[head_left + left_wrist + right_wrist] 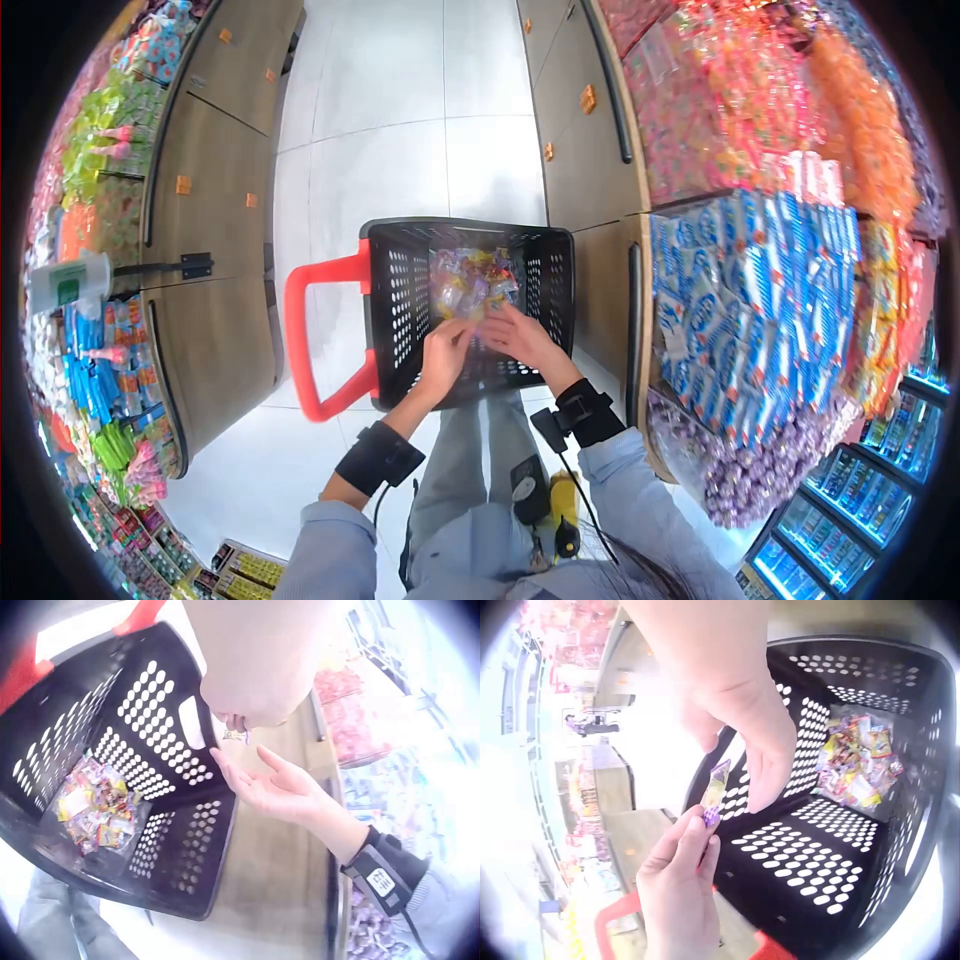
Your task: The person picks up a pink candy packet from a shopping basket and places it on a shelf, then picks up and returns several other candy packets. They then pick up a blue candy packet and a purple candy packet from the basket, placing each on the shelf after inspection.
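Note:
Above the black basket [550,262], my left hand [446,352] and right hand [520,336] are close together. The right wrist view shows the left hand [679,881] pinching one end of a small purple and yellow candy packet [717,787] between thumb and fingers. My right hand [742,720] is beside the packet's other end, with a gap between them. From the left wrist view, the right hand [281,793] has relaxed, spread fingers. Wrapped candies [855,761] in a clear plastic bag lie at the bottom of the basket.
A red handle [296,330] sticks out at the basket's left. Wooden cabinets [590,150] line both sides of the pale tiled floor [380,90]. Blue and white packets [750,310] and purple-wrapped sweets [750,470] are heaped at the right. A person [596,726] is in the distance.

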Tool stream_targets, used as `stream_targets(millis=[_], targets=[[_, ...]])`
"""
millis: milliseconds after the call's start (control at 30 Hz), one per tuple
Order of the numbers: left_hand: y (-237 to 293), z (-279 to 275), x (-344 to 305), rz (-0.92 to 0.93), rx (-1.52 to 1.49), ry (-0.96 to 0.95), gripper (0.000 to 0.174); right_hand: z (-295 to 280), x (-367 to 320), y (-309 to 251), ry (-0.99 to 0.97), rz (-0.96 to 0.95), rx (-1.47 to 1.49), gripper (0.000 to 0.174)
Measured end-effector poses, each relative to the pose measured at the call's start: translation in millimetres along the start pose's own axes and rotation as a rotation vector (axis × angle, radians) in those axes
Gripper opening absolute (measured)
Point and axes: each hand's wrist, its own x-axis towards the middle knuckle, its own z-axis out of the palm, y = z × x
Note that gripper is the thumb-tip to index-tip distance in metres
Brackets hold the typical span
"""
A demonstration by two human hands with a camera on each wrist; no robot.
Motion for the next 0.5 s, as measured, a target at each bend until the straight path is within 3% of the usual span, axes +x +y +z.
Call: stream_targets(millis=[133, 200, 333, 500], targets=[[74, -54, -39, 0.080, -0.101, -0.050, 0.011, 50, -58, -6, -0.341, -0.172, 0.071, 0.034], [102, -78, -57, 0.124, -0.114, -0.081, 0.010, 82, -102, -7, -0.346, -0.298, -0.078, 0.034], [133, -106, -82, 0.195, -0.167, -0.168, 0.010, 133, -171, 2, -0.224, -0.344, -0.330, 0.037], [161, -129, -104, 0.257, -0.214, -0.319, 0.012, 153, -234, 12, -0.218, -0.555, -0.350, 0.021]])
